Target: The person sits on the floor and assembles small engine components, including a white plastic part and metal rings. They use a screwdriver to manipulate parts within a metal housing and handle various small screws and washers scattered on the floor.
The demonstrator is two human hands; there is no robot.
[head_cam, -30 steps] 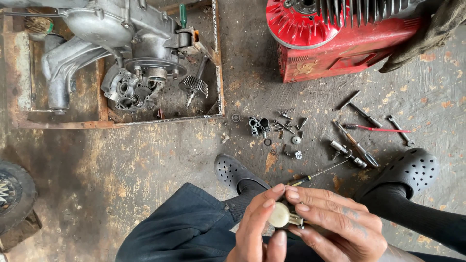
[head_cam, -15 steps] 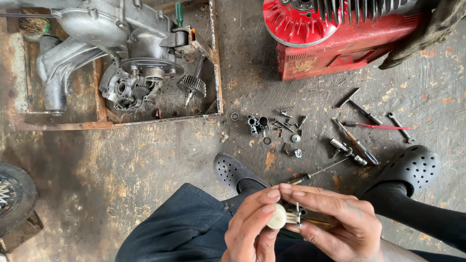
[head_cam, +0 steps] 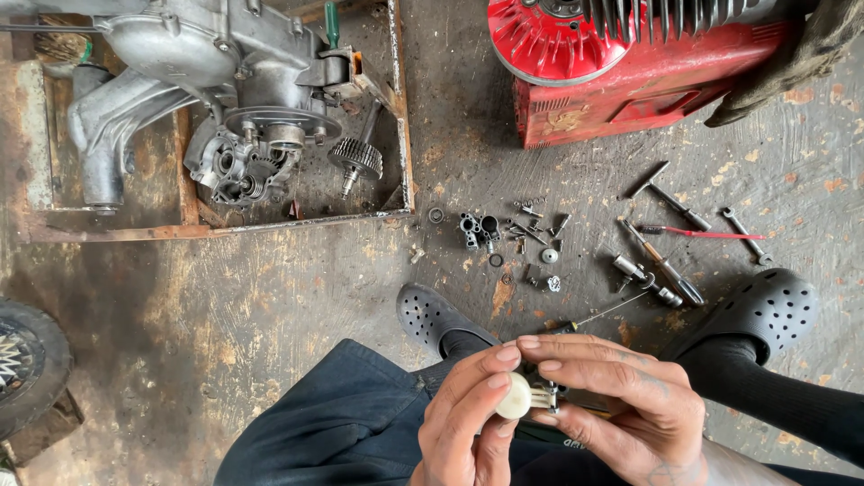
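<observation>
Left hand (head_cam: 463,423) low in the view, fingers curled narrow around a small cream-white round knob (head_cam: 514,396), thumb and forefinger pinching its rim. Right hand (head_cam: 621,405) touching the left, fingers closed narrow on the small metal fitting (head_cam: 544,396) joined to the knob, just right of it; exact shape of that fitting hidden by the fingers. Both hands above dark blue trouser legs (head_cam: 342,423).

Taking the knob as the landmark: just above it, a black perforated clog (head_cam: 432,315) on the stained concrete floor (head_cam: 270,297); up and to the right, a second black clog (head_cam: 765,310). Further above, a scatter of small parts: a dark metal carburettor-like block (head_cam: 477,229), washers, screws and springs near it. Up and to the right, loose tools, among them a red-handled thin tool (head_cam: 697,234) and a socket driver (head_cam: 661,265). Well above and to the right, a red engine housing with cooling fins (head_cam: 621,63). Well above and to the left, a grey engine casing (head_cam: 225,81) with an exposed gear shaft (head_cam: 355,162), lying in a rusty metal tray (head_cam: 400,117). Far left, part of a tyre (head_cam: 27,364).
</observation>
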